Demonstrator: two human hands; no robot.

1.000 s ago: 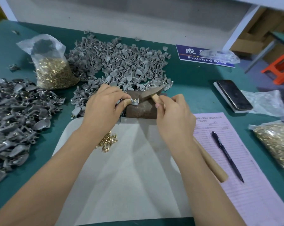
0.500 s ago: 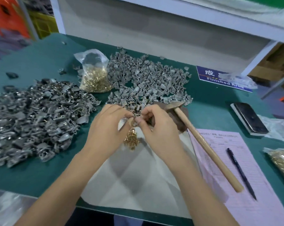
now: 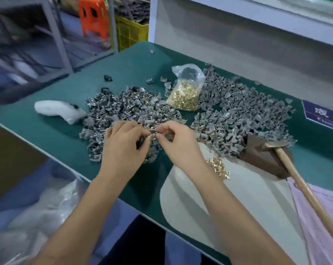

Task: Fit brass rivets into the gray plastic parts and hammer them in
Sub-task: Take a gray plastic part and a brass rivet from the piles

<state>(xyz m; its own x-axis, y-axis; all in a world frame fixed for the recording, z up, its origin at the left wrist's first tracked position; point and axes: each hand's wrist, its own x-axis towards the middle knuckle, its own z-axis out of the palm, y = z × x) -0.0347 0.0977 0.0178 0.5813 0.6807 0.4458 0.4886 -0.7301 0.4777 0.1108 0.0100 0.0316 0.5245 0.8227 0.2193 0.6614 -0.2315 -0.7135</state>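
Fingertips of both hands meet over the left heap of gray plastic parts (image 3: 123, 115), pinching one small gray part (image 3: 152, 135) between them. The left hand (image 3: 124, 146) clenches it from the left with thumb and forefinger, and the right hand (image 3: 178, 142) nips it from the right in the same way. Whether a rivet sits in that part is too small to tell.

Just right of the right wrist, a loose cluster of brass rivets (image 3: 218, 168) lies on a white sheet (image 3: 200, 203) spread on the green desk (image 3: 52, 131). Beyond the sheet's far corner stands a dark brown block (image 3: 261, 159), with the hammer (image 3: 272, 145) resting head-down on it, its wooden handle running toward the lower right over pink paper (image 3: 318, 217).

Farther back, a clear bag of brass rivets (image 3: 184, 94) sits between the left heap and a second, lighter gray heap (image 3: 244, 109). A white cloth (image 3: 60, 110) lies left of the heaps.
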